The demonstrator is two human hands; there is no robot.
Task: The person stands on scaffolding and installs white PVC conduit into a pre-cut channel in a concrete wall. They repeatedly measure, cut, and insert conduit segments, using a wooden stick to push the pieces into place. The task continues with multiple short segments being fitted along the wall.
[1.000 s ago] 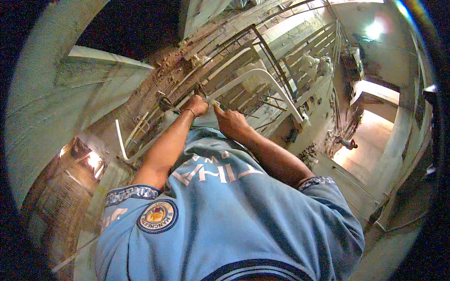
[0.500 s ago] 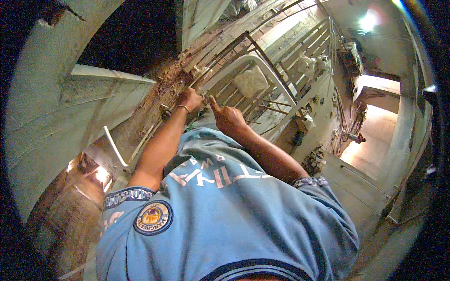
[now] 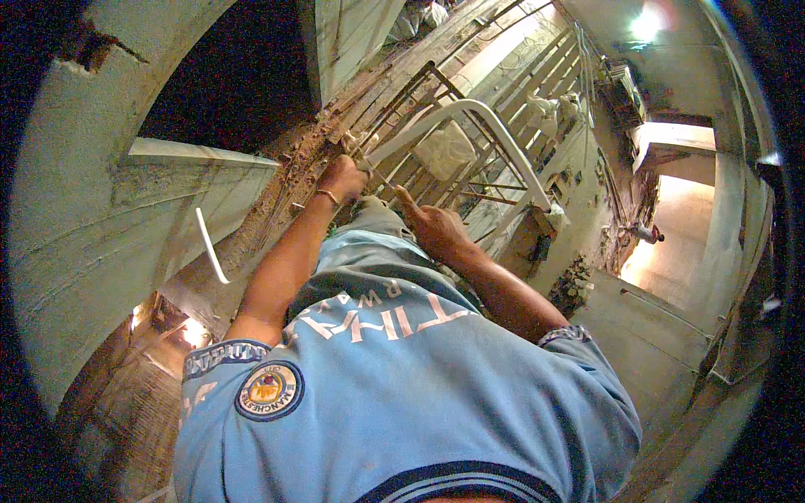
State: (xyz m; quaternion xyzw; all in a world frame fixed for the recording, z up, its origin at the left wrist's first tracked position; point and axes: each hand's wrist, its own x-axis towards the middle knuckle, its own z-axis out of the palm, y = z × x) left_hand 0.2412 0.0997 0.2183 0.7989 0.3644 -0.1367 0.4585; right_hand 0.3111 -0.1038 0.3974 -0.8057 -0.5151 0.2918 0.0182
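Note:
My left hand (image 3: 342,178) is closed beside the lower end of a bent white pipe (image 3: 480,107), and what it grips is hidden. A thin, pale strip (image 3: 382,179) shows between my two hands, too small to name. My right hand (image 3: 438,230) is a short way to the right, its fingers curled and one digit pointing toward the strip's end. Whatever it pinches cannot be made out. Above my left hand, a small tan object (image 3: 357,144) lies against the pipe's end. Behind the pipe stands a dark metal frame (image 3: 444,80).
A whitish sack (image 3: 444,151) lies on wooden slats behind the pipe. Rubble (image 3: 298,155) lines the wall's foot at left, near a dark opening (image 3: 235,75). Another white pipe (image 3: 210,245) stands left of my forearm. A person (image 3: 646,233) is far right by a bright doorway.
My right hand has shifted right and slightly down, widening the gap to my left hand. The thin strip now shows between them. My left hand stays nearly in place; the view has shifted slightly.

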